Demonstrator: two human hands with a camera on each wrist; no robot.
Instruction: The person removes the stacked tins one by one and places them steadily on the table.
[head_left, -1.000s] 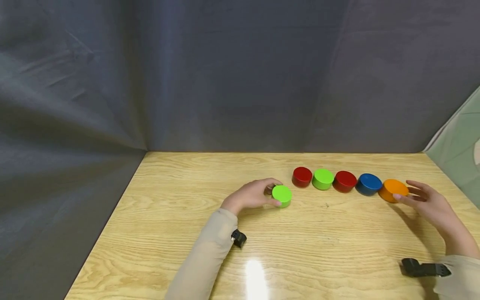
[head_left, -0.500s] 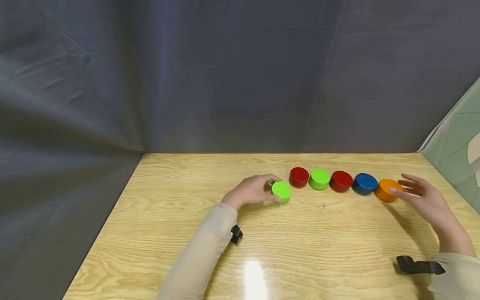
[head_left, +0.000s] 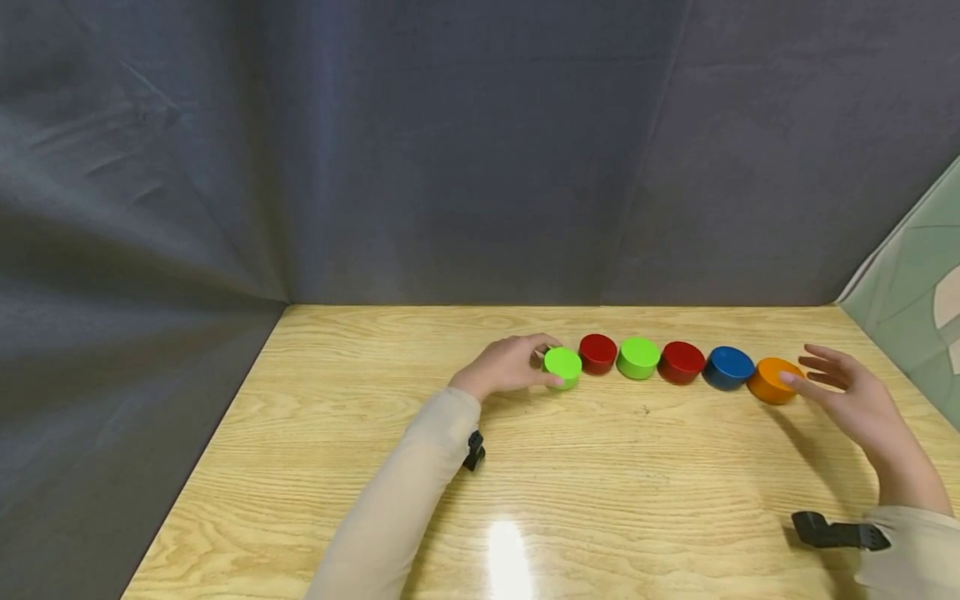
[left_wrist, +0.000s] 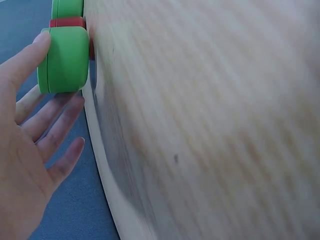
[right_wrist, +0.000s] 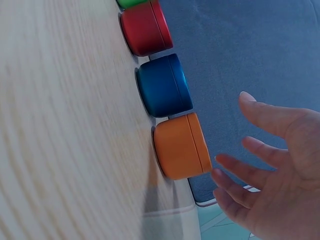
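Resting flat on the pale wood-grain table [head_left: 420, 350], at about 12 o'clock from the table's middle, the bright green round puck [head_left: 562, 365], touching the dark red round puck [head_left: 597, 353] at its 3 o'clock and being cupped by the left hand [head_left: 508, 364] with thumb and fingers curled round its left side. Hovering at 3 o'clock of the orange round puck [head_left: 772, 380], the right hand [head_left: 851, 398], released, fingers spread and straight, thumb tip just touching the puck's rim. Continuing between them in a touching row: a second green puck [head_left: 638, 357], a second red puck [head_left: 681, 361] and a blue round puck [head_left: 727, 367].
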